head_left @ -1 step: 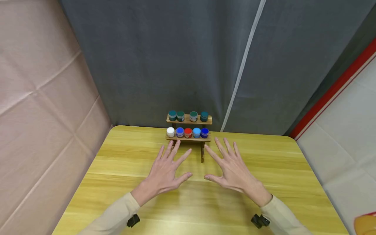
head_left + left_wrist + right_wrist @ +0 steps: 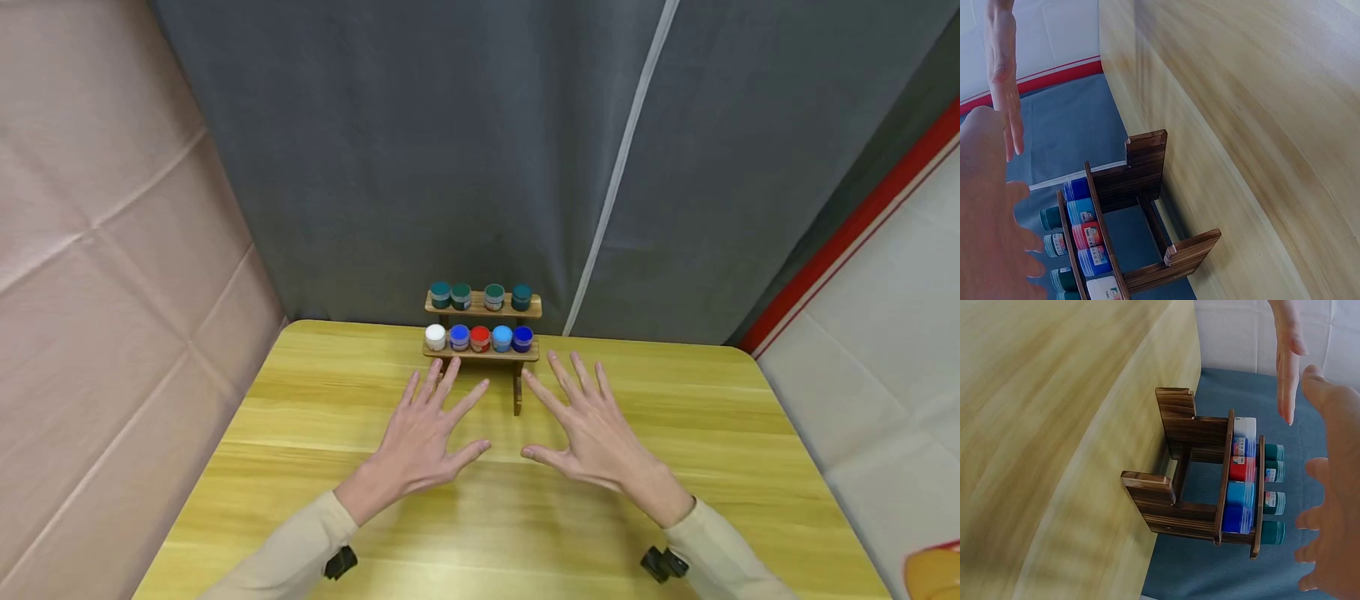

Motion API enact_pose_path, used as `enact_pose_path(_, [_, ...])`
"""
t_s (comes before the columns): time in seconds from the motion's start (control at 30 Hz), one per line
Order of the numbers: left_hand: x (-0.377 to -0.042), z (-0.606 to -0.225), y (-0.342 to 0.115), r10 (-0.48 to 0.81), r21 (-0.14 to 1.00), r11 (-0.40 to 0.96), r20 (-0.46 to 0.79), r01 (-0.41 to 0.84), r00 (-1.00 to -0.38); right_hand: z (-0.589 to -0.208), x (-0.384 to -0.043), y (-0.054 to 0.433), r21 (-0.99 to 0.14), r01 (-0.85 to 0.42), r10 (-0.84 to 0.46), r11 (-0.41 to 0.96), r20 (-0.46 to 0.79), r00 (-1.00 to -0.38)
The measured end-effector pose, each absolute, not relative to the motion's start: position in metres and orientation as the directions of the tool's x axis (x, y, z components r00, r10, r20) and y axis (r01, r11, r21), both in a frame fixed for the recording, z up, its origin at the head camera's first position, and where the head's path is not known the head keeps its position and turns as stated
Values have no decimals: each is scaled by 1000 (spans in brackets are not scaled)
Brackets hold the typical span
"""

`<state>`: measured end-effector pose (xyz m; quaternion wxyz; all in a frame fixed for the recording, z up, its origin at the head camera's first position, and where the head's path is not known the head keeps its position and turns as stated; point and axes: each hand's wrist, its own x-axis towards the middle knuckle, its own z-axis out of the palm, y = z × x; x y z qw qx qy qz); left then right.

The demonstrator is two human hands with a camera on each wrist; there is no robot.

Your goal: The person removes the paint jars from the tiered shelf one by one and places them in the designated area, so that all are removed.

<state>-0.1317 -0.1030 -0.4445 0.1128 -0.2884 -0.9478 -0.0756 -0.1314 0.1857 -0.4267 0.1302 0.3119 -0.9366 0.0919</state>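
Both hands hover over the table, palms down and fingers spread, holding nothing. My left hand (image 2: 420, 442) is in front of the left side of a small two-tier wooden rack (image 2: 482, 356); my right hand (image 2: 592, 425) is in front of its right side. The wrist views show the hands above the tabletop and apart from the rack. On the lower tier stand a white jar (image 2: 435, 337), a violet-blue jar (image 2: 460, 337), a red jar (image 2: 480, 338), a light blue jar (image 2: 502, 338) and a dark blue jar (image 2: 522, 338). Several green and teal jars (image 2: 494, 297) line the upper tier, with a gap mid-row.
The wood-grain table (image 2: 300, 400) has rounded back corners. Behind it hangs a grey curtain (image 2: 412, 167) with a white strip (image 2: 622, 158). Pale cloth (image 2: 112, 333) flanks the left side, and a white panel with a red border (image 2: 862, 217) the right.
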Motion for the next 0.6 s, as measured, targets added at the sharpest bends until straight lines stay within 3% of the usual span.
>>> enact_pose_path(0.6, [-139,-444,-111,517,123,817,278,564,-810,-418,-144,188,-73,-625,-555,777,388,-736])
